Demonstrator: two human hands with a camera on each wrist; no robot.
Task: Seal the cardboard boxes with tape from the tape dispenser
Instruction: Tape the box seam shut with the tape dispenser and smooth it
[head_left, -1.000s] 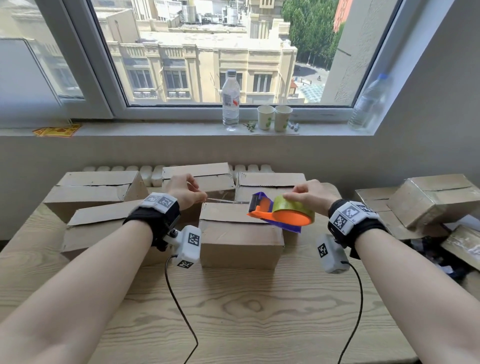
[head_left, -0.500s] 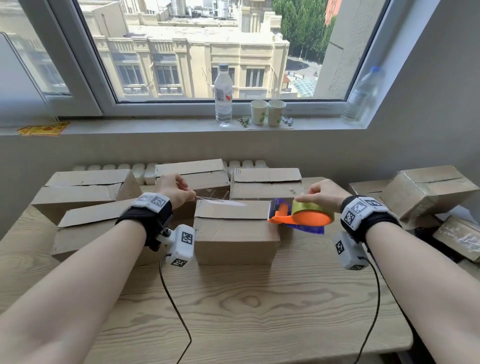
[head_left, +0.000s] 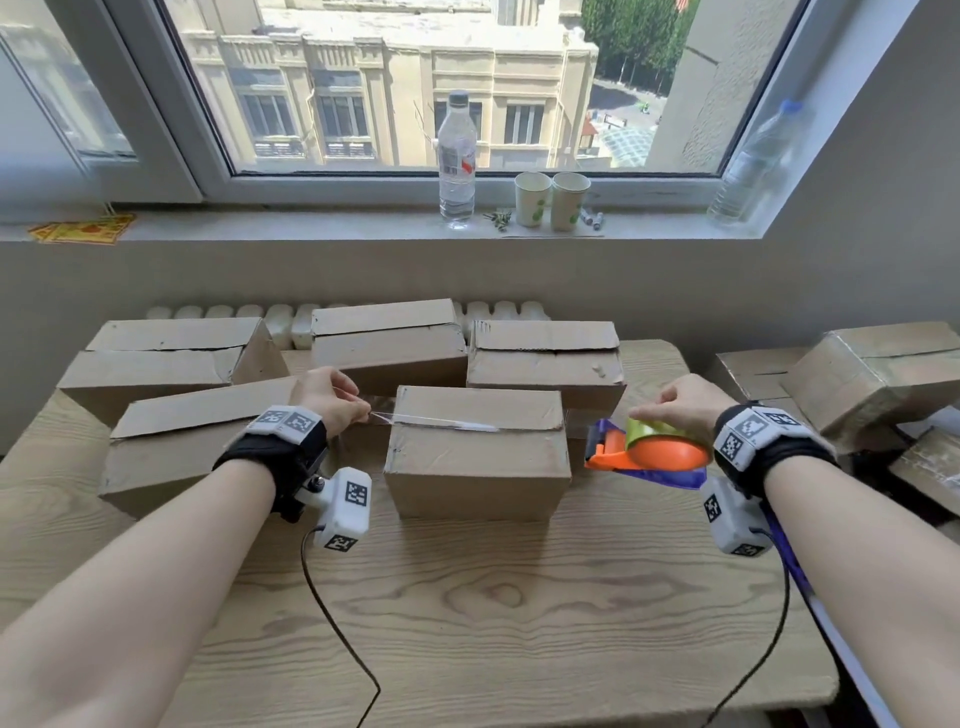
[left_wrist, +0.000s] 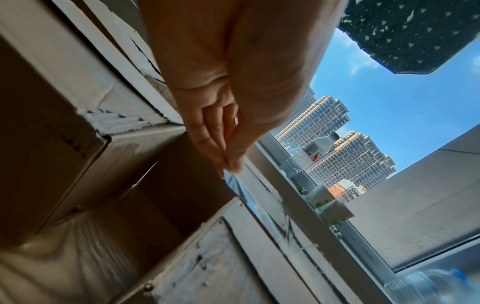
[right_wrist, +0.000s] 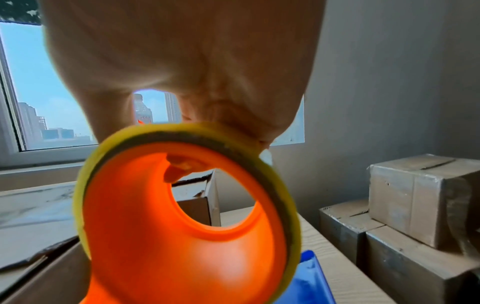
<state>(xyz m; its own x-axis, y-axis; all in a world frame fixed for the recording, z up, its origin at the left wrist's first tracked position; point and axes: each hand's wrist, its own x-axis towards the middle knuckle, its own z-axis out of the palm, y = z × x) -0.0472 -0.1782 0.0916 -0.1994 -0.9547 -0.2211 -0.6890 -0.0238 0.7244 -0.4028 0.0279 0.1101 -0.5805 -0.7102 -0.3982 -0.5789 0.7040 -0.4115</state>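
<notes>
Cardboard boxes (head_left: 545, 358) crowding front box (head_left: 475, 457), bottle (head_left: 457, 161) on windowsill (head_left: 311, 226)

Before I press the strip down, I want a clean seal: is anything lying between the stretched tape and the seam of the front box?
Nothing visible is. The tape runs from the left hand across the front box to the tape dispenser in the right hand, right over the bare seam.

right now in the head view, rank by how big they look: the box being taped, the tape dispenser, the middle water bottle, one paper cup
1. Box being taped
2. Tape dispenser
3. Middle water bottle, though it stands farther away, so this gap is unsure
4. Paper cup, farther away too
</notes>
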